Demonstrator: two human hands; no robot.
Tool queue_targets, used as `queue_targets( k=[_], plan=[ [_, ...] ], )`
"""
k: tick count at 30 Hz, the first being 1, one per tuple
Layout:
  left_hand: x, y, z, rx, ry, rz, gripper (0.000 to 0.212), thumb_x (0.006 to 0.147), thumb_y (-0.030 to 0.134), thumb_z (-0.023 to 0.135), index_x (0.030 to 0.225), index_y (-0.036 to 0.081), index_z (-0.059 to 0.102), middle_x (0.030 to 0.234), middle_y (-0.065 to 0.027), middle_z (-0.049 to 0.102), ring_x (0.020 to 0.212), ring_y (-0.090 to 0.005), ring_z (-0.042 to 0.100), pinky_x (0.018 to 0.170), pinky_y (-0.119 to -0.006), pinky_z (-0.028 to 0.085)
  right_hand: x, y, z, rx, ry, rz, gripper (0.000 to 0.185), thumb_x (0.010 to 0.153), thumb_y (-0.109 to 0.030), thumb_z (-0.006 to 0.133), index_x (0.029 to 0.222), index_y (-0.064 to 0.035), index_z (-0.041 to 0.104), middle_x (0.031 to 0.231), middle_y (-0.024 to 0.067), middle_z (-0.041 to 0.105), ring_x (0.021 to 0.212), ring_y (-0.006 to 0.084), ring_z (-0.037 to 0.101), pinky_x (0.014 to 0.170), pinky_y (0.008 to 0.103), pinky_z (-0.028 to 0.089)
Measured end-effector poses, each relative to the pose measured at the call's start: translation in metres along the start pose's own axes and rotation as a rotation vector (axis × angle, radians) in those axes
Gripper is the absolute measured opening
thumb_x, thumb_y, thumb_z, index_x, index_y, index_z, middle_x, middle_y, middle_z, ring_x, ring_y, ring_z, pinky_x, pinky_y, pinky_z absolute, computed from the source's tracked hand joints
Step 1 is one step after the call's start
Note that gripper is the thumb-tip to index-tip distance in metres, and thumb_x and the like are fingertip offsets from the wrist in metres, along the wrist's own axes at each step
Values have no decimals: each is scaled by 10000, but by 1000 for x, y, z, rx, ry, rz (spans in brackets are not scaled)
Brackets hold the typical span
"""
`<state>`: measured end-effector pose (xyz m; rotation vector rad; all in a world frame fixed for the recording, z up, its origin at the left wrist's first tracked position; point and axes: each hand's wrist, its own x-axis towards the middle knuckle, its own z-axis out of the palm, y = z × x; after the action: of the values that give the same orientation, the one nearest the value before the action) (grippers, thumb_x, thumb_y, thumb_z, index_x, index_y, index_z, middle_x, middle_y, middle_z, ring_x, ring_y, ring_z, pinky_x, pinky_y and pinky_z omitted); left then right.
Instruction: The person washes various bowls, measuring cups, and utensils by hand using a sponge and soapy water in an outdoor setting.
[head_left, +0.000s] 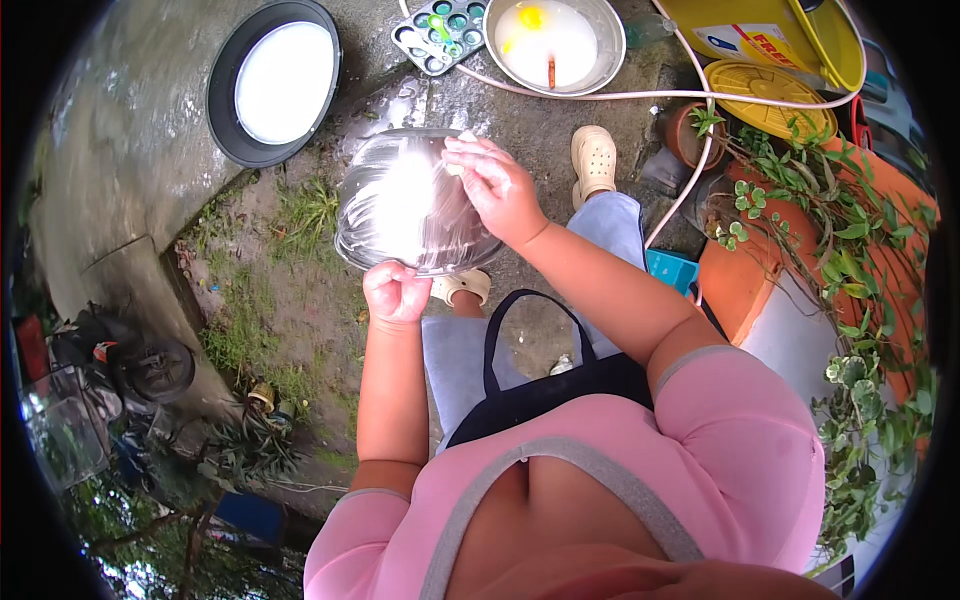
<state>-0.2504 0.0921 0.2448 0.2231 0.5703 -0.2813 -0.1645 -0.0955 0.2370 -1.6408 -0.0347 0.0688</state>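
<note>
My left hand (397, 291) grips the near rim of a shiny round metal bowl (450, 217), whose smooth surface is streaked with white suds. Against the far right part of that surface, my right hand (495, 184) presses a small pale piece, perhaps a sponge or soap; its fingers hide most of it. Beyond the bowl stands a metal basin (619, 45) of cloudy water with yellow and orange things in it. Beside that basin lies a muffin tin (433, 64) with a green spoon on it. A black tub (225, 112) holding whitish liquid is at the upper left.
A pale hose (600, 96) crosses the concrete and runs down at the right. A yellow bucket (735, 19), a yellow lid (765, 94), a clay pot (694, 139) and trailing plants are on the right. Grass grows left of my feet; a motorcycle (150, 367) stands at the far left.
</note>
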Motion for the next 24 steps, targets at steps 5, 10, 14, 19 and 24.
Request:
queue_targets(
  k=[5,10,14,19,24],
  plan=[
    [6,-2,22,70,77,-52,762,524,-14,451,1280,-50,366,1267,-199,459,1146,-384,452,843,-551,456,8,38,-8,-197,181,151,126,796,-55,587,916,-33,619,1066,134,576,1000,239,564,922,330,407],
    [9,-2,26,-28,51,15,820,491,-46,440,1307,-10,362,1315,-175,429,1244,-331,374,1063,-491,251,4,-1,-3,-224,80,-224,171,730,-17,674,891,7,622,938,118,543,853,230,554,779,305,452],
    [11,-11,27,-9,103,-10,805,493,-28,446,1294,-34,366,1311,-181,434,1230,-334,390,1053,-505,257,20,45,-10,-199,272,122,112,716,-66,672,810,-8,651,916,120,568,854,257,569,767,327,464],
    [9,-2,31,13,125,-79,801,504,-18,459,1301,-10,372,1275,-160,474,1200,-351,418,1042,-512,266,13,16,0,-306,183,-162,110,747,-66,646,814,20,634,871,132,586,794,263,586,731,321,476],
    [10,-19,54,67,145,120,722,534,2,465,1248,-68,392,1214,-192,506,1092,-372,494,873,-540,431,18,41,-5,-228,249,83,104,740,-78,643,801,6,632,857,148,588,774,284,589,719,341,478]
  ],
)
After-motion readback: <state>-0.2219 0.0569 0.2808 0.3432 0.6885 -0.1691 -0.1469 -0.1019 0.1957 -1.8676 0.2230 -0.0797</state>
